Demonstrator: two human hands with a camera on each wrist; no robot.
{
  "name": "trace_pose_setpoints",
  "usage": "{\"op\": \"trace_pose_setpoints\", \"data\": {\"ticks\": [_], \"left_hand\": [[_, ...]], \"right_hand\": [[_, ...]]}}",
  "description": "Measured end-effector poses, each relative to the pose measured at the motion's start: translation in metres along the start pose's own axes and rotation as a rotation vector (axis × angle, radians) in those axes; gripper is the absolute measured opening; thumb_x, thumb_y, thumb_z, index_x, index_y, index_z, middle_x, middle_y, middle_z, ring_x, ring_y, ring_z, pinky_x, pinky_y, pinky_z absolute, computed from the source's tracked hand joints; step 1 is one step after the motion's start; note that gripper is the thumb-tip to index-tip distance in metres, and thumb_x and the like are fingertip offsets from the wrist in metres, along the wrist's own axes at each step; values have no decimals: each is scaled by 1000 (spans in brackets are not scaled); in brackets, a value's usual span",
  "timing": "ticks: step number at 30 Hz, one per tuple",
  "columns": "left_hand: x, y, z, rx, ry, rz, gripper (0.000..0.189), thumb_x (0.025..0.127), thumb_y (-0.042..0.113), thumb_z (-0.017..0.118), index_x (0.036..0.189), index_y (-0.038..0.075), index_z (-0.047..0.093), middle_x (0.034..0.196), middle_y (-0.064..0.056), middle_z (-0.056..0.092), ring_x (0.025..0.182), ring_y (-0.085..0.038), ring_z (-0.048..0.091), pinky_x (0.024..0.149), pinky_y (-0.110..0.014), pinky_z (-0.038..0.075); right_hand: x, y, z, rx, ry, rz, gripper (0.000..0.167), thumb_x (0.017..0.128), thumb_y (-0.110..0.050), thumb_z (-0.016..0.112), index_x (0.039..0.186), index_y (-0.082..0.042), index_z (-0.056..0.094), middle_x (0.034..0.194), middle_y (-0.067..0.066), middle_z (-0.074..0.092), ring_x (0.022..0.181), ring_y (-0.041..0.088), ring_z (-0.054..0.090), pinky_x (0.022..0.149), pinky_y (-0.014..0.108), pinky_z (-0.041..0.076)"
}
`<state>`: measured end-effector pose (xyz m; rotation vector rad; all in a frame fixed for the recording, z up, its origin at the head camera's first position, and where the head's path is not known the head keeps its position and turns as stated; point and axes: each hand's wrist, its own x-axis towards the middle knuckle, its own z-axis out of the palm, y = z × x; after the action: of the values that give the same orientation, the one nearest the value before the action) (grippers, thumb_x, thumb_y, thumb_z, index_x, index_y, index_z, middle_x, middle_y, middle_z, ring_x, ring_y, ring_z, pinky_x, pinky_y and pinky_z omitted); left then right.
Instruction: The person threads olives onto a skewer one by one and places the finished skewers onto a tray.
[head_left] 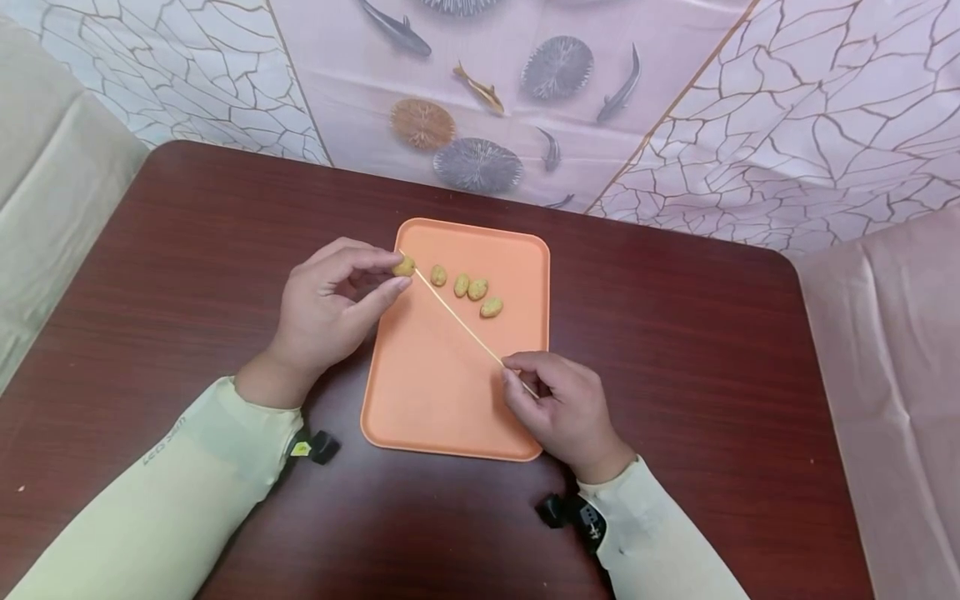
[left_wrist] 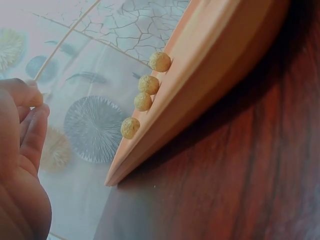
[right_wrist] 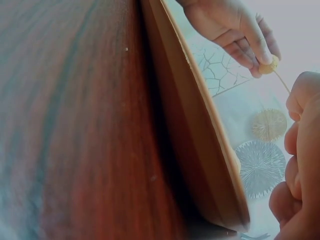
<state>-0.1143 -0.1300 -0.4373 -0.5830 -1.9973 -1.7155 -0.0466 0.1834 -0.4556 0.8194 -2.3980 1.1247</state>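
My left hand (head_left: 322, 296) pinches a small yellow oval fruit (head_left: 404, 266) between thumb and fingertips, over the far left corner of the orange tray (head_left: 442, 400). A thin pale wooden skewer (head_left: 459, 320) runs from this fruit down to my right hand (head_left: 562, 408), and a short bit of its end shows past the fruit. Thumb and index finger of the right hand pinch the skewer near its other end, above the tray's right side. In the right wrist view the fruit (right_wrist: 268, 65) sits at the left hand's fingertips (right_wrist: 265, 56) with the skewer meeting it.
Several more yellow fruits (head_left: 477, 289) lie in a loose slanting row on the far half of the tray. The tray rests on a dark reddish-brown table (head_left: 675, 350). A patterned cloth (head_left: 480, 83) with fish and round motifs hangs behind the table's far edge.
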Motion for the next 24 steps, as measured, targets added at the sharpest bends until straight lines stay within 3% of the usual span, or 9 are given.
{"op": "trace_pose_setpoints", "data": {"ticks": [14, 19, 24], "left_hand": [[-3, 14, 8, 30, -80, 0, 32, 86, -10, 93, 115, 1, 86, 115, -14, 81, 102, -12, 79, 88, -27, 70], [-4, 19, 13, 28, -102, 41, 31, 86, -8, 93, 114, 3, 87, 112, -12, 82, 105, -14, 78, 88, -25, 69], [-4, 23, 18, 4, -126, 53, 29, 87, -7, 93, 113, 3, 87, 111, -11, 83, 106, -14, 78, 91, -27, 69]], "right_hand": [[-1, 2, 0, 39, 25, 19, 14, 94, -4, 81, 106, -9, 83, 77, -4, 67, 62, 9, 52, 56, 22, 45], [-1, 3, 0, 62, 30, 9, 7, 100, -9, 79, 106, -7, 83, 77, -3, 67, 62, 9, 52, 56, 21, 45], [0, 3, -1, 68, 36, 6, 17, 106, -21, 75, 106, -6, 82, 78, -3, 68, 62, 8, 53, 57, 20, 45]]}}
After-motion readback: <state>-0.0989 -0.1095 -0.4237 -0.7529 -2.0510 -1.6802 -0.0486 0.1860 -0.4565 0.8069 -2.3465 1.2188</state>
